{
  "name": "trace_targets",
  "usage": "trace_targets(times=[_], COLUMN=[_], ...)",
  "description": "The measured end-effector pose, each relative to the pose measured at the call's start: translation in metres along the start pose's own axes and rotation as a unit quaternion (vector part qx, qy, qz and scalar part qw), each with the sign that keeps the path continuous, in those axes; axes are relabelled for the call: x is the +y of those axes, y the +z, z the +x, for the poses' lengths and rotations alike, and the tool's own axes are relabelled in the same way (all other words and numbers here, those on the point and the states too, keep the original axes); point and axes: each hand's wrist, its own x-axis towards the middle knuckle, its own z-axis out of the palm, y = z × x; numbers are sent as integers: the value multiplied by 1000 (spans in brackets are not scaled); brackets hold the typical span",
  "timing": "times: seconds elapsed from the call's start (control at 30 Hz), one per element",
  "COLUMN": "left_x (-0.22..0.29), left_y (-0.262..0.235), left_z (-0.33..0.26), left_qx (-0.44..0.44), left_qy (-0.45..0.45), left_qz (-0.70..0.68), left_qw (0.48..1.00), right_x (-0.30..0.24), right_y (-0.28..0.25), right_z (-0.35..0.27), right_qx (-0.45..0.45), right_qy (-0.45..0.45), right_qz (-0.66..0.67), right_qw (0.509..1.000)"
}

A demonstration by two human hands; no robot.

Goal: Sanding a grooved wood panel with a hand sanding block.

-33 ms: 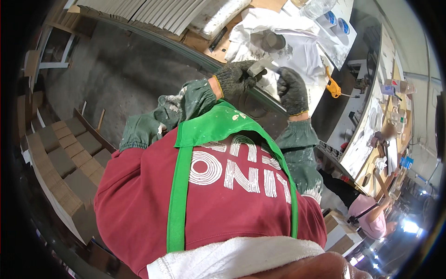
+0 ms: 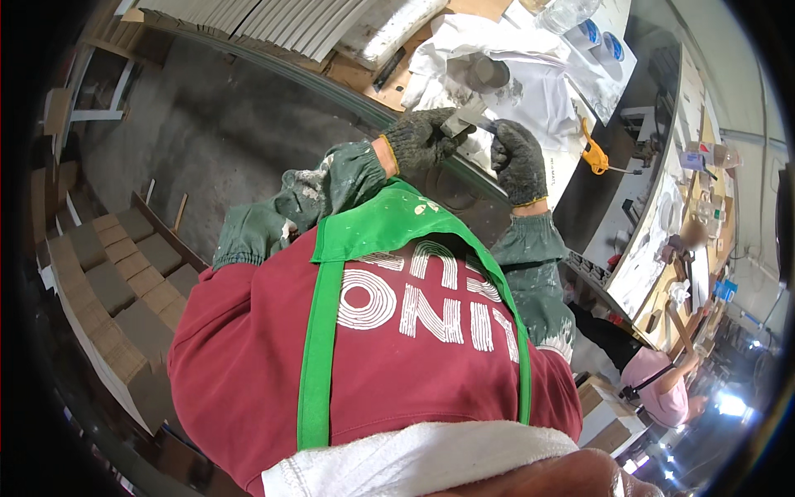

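Being clamped in the gloved left hand, a small grey piece is held near the table edge; the right hand is curled nearby (its hold cannot be told), white sheeting being seen beyond.

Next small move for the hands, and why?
Probably steady the grey piece with the left hand before any right-hand motion: it sits at the left fingers, over the workbench's edge, with the curled right hand close by.
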Motion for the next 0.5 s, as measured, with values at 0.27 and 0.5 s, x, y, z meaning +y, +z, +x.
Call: trace_targets(times=[0.27, 0.5], left_x=[12, 11], left_y=[-46, -50], left_z=[-2, 0], left_qx=[-49, 13], left_qy=[-67, -1], left_qz=[-132, -159], left_qw=[988, 987], right_x=[23, 54], right_y=[-24, 6], right_z=[17, 4], right_qx=[180, 107], right_qy=[-14, -351], right_qz=[21, -659], right_qw=[983, 657])
